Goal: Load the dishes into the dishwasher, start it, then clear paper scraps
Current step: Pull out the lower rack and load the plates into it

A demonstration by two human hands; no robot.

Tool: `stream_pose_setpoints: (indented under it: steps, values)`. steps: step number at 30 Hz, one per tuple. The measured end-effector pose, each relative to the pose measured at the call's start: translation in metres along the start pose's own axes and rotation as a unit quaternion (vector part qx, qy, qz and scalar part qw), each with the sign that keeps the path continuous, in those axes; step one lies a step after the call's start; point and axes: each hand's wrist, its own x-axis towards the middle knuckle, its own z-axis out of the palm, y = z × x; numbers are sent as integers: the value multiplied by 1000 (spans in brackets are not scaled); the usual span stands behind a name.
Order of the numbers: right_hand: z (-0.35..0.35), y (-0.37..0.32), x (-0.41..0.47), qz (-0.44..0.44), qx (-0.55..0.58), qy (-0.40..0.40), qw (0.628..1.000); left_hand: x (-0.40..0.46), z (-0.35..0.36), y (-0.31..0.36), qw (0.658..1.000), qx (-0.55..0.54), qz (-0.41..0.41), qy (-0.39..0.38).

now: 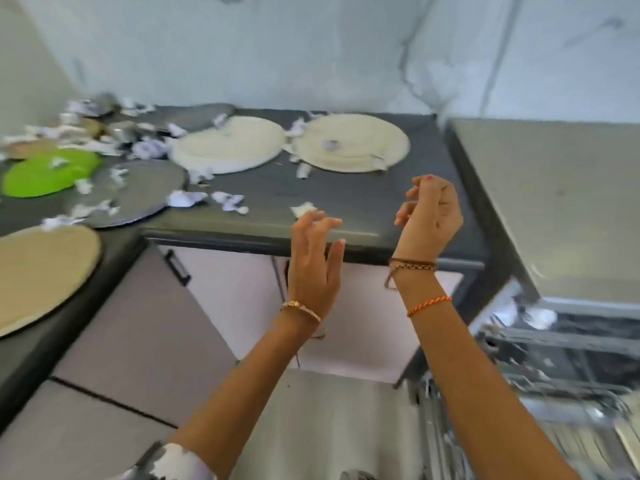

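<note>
Dishwasher rack point(561, 358) motion-blurred, contents unreadable; beige plate point(38, 271) cut off at left edge

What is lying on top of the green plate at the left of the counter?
On the green plate lie a few white paper scraps. A grey plate adjoins its right edge; blur hides which overlaps.

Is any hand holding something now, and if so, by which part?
Nothing is held. The left hand and right hand hover with loosely curled fingers at the counter edge.
</note>
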Motion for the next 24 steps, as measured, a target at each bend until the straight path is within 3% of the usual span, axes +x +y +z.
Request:
stream_pose_setpoints:
  steps: [4, 7, 10, 14, 18, 22, 24]
  values:
    - [72, 23, -30, 77, -12, -93, 993, 39, -76, -34, 993, 48, -63, 91]
    - [116, 46, -46, 127, -68, -178, 973, 58, -116, -60, 972, 28, -167, 160]
    - [160, 76, -53, 185, -133, -283, 932, 71, -150, -101, 932, 33, -287, 220]
    - [217, 130, -54, 266, -178, -396, 861, 72, -193, -168, 894, 104, -347, 264]
    - [272, 190, -52, 282, -235, -440, 820, 88, -225, -211, 846, 150, -414, 302]
    - [320, 233, -51, 280, -255, -433, 818, 104, -249, -247, 811, 160, -453, 335]
    - [337, 243, -51, 231, -308, -460, 800, 107, -257, -261, 793, 163, -477, 342]
